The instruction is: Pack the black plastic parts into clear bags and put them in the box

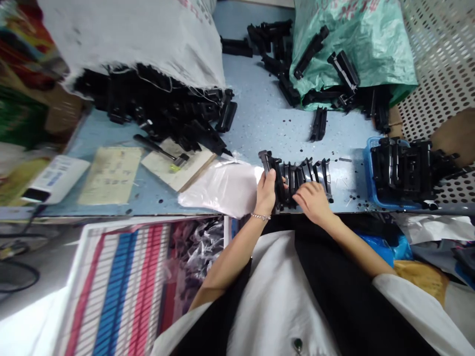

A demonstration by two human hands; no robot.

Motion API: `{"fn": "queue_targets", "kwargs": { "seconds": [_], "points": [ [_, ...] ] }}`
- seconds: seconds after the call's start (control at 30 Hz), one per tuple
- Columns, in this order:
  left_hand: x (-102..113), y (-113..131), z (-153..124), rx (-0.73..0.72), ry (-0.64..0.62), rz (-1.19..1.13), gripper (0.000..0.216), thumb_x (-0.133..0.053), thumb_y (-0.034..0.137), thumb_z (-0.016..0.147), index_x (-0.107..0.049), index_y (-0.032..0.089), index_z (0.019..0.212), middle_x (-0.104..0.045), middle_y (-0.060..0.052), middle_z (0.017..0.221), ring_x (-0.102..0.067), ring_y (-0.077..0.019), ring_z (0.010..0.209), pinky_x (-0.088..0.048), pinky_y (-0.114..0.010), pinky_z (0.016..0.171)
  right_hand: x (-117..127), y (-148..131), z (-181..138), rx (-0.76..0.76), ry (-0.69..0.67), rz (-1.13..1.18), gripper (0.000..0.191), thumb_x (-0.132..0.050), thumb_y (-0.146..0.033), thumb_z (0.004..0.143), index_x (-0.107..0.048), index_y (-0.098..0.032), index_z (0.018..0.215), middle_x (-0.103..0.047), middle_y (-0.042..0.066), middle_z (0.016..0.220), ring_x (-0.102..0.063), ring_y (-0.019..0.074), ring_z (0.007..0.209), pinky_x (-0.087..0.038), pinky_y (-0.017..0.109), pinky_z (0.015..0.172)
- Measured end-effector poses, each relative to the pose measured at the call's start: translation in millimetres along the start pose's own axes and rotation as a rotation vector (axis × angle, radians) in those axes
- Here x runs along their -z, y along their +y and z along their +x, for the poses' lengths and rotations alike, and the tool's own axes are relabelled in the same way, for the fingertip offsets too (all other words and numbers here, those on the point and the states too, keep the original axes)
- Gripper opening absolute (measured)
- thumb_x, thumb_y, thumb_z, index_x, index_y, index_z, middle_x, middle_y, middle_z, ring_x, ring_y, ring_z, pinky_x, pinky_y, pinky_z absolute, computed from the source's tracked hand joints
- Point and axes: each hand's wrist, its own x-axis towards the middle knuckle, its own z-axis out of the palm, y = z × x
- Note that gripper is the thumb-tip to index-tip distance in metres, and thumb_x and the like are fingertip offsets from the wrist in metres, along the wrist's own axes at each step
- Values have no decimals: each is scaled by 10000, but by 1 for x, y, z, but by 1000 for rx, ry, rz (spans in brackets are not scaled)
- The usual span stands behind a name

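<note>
A row of black plastic parts (309,172) stands side by side at the near edge of the blue table (260,118). My left hand (265,192) is closed round the leftmost black part (272,173) of that row, beside a clear plastic bag (222,187). My right hand (313,199) rests curled on the lower ends of the middle parts; what its fingers grip is hidden. A thin bracelet sits on my left wrist.
A white sack (148,34) spills black parts (159,109) at the back left. A green sack (352,39) with more parts lies at the back right. A blue tray (371,173) of black parts stands right. Papers (111,174) and a knife-like tool (159,149) lie left.
</note>
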Motion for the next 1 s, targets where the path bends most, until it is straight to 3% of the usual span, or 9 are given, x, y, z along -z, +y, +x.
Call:
{"fn": "queue_targets", "kwargs": {
  "seconds": [0.07,0.17,0.27,0.33,0.4,0.53,0.7,0.83,1.0],
  "points": [
    [1,-10,10,65,21,-52,566,-605,724,791,-637,160,821,-673,-32,627,-716,-197,653,-558,-280,573,2,23,-2,-121,25,-60,251,-533,-389,985,-653,-176,1043,-647,151,1098,-534,306,1043,-425,472,890],
    [-4,-17,18,61,58,-158,564,-577,716,818,-623,155,858,-685,-41,675,-722,-192,704,-576,-292,637,12,38,2,-157,38,21,270,-584,-389,950,-656,-168,1087,-652,170,1130,-537,346,1143,-441,536,971],
    [-13,-18,6,7,88,-165,529,-597,691,826,-598,171,927,-701,-40,775,-717,-187,768,-581,-310,706,21,16,7,-195,25,260,402,-627,-440,918,-617,-179,1223,-646,166,1226,-565,341,1188,-466,543,1004],
    [-17,-16,-7,-35,90,-126,521,-583,683,844,-584,182,985,-706,-49,876,-709,-190,841,-575,-333,776,23,-9,9,-259,-103,487,603,-716,-472,844,-541,-191,1348,-642,156,1278,-638,316,1093,-535,503,919],
    [-12,-13,-18,-114,48,-52,505,-553,667,876,-572,198,1062,-701,-67,1000,-690,-197,935,-554,-356,859,20,-27,9,-365,-224,706,645,-772,-457,784,-548,-209,1336,-693,120,1189,-696,275,942,-576,454,818],
    [34,-8,-19,-380,-34,366,437,-496,574,946,-567,218,1190,-601,-122,1265,-612,-238,1118,-492,-404,983,14,-33,12,-613,-225,1147,457,-794,-429,749,-640,-218,1124,-746,46,941,-716,214,770,-590,402,756],
    [106,-11,-2,-516,152,1065,271,-676,455,843,-609,192,842,-604,-173,1079,-536,-380,1154,-384,-540,1053,10,-37,19,-685,-206,1443,438,-860,-420,677,-669,-217,1015,-759,41,921,-707,176,708,-589,380,750],
    [134,-7,10,-483,-5,1041,247,-555,336,897,-618,221,688,-619,-106,871,-597,-294,958,-451,-459,958,0,-52,24,-720,-214,1528,432,-882,-429,649,-682,-215,966,-762,40,922,-724,197,778,-588,407,823],
    [146,5,15,-411,-52,781,206,-716,356,755,-643,218,621,-598,-41,790,-575,-204,810,-494,-367,835,-7,-62,35,-735,-198,1633,434,-901,-432,622,-693,-225,942,-765,42,979,-732,224,908,-579,423,912]
  ]
}}
